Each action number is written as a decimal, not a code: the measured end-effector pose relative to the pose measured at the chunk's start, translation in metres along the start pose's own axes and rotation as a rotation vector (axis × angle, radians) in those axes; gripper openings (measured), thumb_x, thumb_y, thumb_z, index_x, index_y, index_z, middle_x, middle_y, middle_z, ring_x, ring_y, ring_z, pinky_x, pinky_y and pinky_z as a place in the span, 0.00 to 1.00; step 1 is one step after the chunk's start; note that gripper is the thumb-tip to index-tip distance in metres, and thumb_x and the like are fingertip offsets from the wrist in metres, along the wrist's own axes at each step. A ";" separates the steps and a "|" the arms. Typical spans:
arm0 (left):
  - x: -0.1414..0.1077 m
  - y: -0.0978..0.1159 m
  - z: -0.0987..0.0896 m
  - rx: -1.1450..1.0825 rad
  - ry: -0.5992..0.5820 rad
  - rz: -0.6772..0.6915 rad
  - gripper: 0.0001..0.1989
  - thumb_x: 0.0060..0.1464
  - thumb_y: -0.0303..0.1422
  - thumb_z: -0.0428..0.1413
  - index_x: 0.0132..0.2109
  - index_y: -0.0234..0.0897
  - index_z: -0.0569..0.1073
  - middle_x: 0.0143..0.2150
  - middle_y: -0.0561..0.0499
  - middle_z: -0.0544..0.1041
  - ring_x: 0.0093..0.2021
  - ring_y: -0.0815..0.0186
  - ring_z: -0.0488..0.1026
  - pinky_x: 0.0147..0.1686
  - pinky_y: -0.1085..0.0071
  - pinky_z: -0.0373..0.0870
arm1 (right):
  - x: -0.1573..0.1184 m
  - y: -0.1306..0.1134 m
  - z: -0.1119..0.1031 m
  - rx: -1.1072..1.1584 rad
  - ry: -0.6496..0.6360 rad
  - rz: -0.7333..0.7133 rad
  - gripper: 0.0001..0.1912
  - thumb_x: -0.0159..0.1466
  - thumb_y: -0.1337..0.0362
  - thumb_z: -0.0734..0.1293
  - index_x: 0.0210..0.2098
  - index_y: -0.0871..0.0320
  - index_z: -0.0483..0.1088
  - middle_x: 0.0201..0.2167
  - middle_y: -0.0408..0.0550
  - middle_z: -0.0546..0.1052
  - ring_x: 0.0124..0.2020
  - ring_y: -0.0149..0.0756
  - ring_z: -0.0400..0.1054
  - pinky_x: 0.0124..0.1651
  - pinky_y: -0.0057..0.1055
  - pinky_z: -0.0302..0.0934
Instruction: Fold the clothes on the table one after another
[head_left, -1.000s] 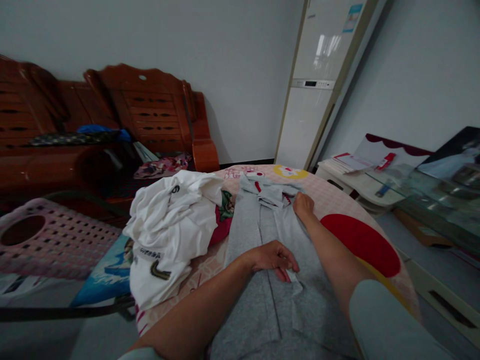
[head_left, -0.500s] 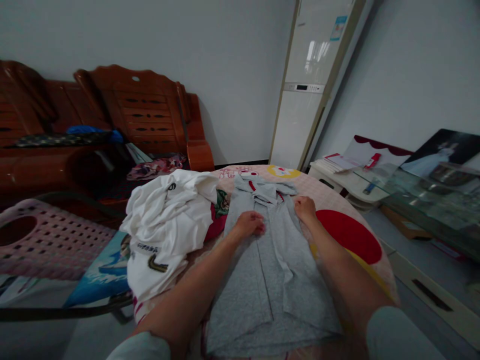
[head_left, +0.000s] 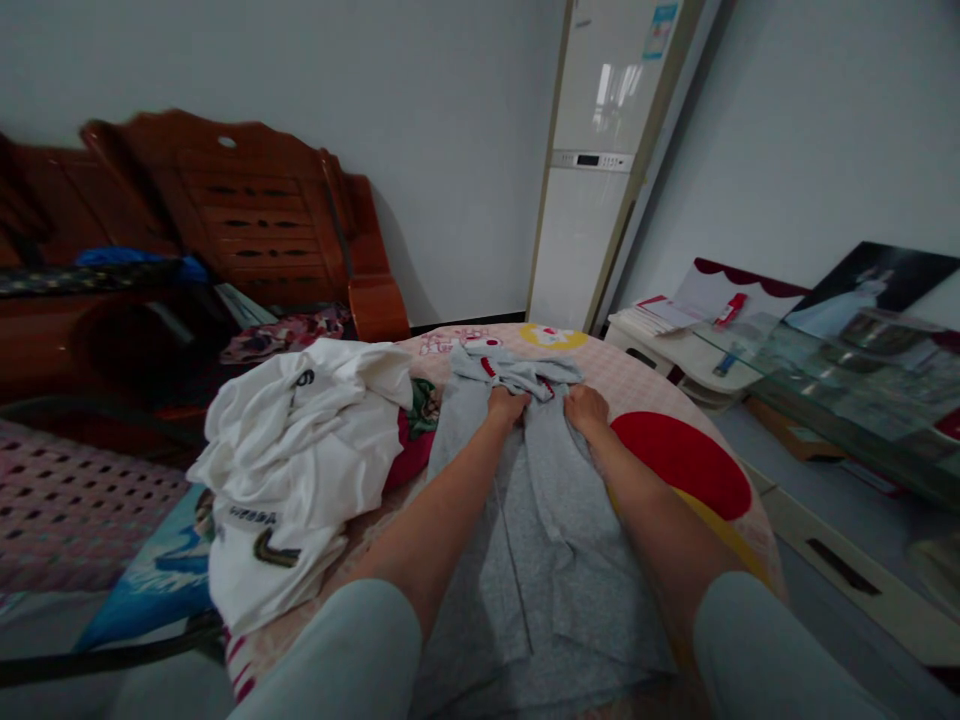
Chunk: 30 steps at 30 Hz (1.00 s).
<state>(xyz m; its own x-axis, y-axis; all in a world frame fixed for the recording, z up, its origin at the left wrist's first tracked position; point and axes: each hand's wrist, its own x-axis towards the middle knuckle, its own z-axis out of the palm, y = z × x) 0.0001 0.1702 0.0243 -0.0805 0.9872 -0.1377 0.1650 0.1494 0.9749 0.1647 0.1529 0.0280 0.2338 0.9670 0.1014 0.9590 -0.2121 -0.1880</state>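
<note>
A grey long garment, seemingly a shirt, lies spread down the round table, its collar end with red trim at the far side. My left hand is closed on the grey cloth just below the collar. At the garment's right upper edge, my right hand is closed too, its fingers gripping the cloth. Folds run down from between the two hands. To the left sits a crumpled white shirt with dark lettering, partly over a dark red and green cloth.
A carved wooden sofa stands behind on the left, with a pink woven chair and a blue picture cushion nearer. A tall white air conditioner fills the corner. On the right is a glass-topped cabinet.
My left hand has moved forward to the cloth below the collar and closed on it. My right hand stays at the right edge. The view has shifted slightly.
</note>
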 end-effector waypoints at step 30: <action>-0.095 -0.036 -0.084 0.312 -0.241 0.190 0.06 0.54 0.24 0.53 0.30 0.33 0.72 0.21 0.56 0.72 0.20 0.74 0.69 0.22 0.79 0.65 | -0.223 -0.007 -0.041 0.291 -0.344 -0.681 0.11 0.58 0.58 0.73 0.32 0.59 0.73 0.26 0.45 0.76 0.29 0.34 0.69 0.33 0.27 0.55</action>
<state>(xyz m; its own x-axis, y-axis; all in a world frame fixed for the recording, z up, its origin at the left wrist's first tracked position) -0.0804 0.0664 0.0173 0.2058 0.9780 -0.0341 0.4471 -0.0630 0.8923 0.1119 -0.0668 0.0466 -0.4932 0.8698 -0.0116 0.7820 0.4375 -0.4439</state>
